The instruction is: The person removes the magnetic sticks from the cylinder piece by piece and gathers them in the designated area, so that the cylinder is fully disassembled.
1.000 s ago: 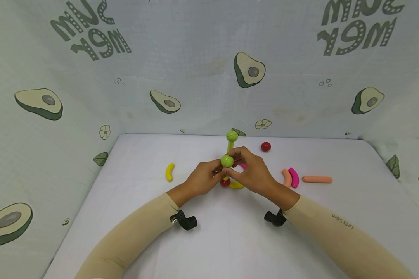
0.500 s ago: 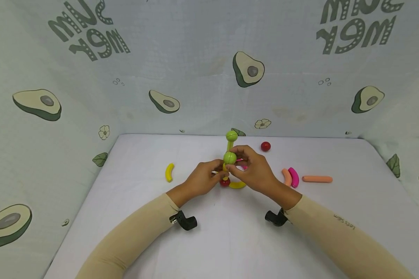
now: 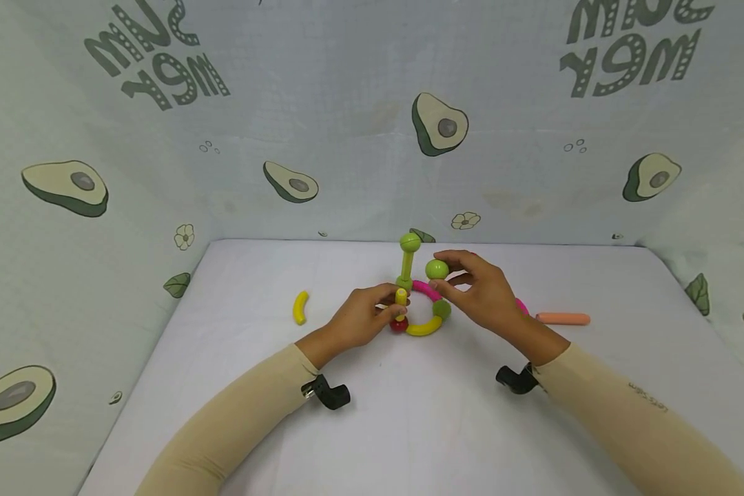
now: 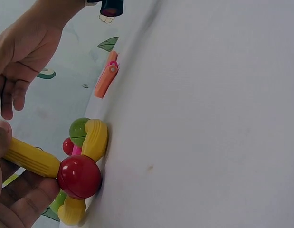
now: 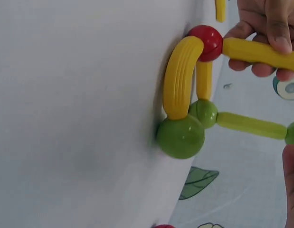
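My left hand [image 3: 359, 313] pinches a straight yellow rod [image 4: 33, 159] that stands up from a red ball [image 4: 80, 176]. That ball is one joint of a ring on the table, with a yellow curved stick [image 3: 425, 328], a dark green ball [image 3: 442, 309] and a pink curved stick [image 3: 426, 289]. At the ring's back left a light green rod [image 3: 407, 265] rises, capped by a green ball [image 3: 410, 242]. Between thumb and fingers my right hand [image 3: 483, 293] holds a loose green ball [image 3: 437, 269], apart from the yellow rod and to its right.
A loose yellow curved stick [image 3: 300, 307] lies on the white table [image 3: 372, 427] to the left. To the right lie an orange rod [image 3: 563, 318] and a mostly hidden pink stick [image 3: 521, 306]. A printed cloth [image 3: 359, 124] hangs behind the table.
The right hand has drawn the green ball off the top of the yellow rod and away to the right. My left hand keeps its hold on the rod.
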The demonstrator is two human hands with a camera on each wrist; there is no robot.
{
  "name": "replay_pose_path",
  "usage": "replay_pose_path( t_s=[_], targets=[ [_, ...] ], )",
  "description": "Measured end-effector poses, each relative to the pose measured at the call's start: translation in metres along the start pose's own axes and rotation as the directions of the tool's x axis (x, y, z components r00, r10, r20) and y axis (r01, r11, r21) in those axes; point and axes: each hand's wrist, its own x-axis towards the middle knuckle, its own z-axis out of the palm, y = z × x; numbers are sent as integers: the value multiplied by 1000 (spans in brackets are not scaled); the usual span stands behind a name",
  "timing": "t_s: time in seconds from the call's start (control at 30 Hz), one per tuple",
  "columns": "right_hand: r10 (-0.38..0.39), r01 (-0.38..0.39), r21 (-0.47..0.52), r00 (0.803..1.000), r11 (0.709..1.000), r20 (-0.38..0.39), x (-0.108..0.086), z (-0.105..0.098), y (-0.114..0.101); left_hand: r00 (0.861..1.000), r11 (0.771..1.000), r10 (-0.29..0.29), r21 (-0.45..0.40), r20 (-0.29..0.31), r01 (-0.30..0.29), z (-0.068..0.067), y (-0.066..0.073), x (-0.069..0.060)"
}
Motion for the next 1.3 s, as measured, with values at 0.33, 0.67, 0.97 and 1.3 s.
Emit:
replay_pose_path(
  t_s=[0.33, 0.67, 0.97, 1.3],
  targets=[
    [198, -198, -145, 980, 969, -12, 0, -25, 20, 1000, 999, -6, -32, -4, 6, 0, 0, 1],
    [343, -340, -196, 939, 920, -21, 1, -42, 38, 1000, 1000, -23, -10, 4, 23, 0, 2, 0],
    [401, -396, -218, 916, 892, -22, 5, -53, 59, 1000, 1000, -22, -9, 9, 22, -2, 3, 0],
    [483, -467, -283, 875, 838, -14, 11, -57, 82, 1000, 1000, -25, -19, 10, 25, -1, 2, 0]
  ],
)
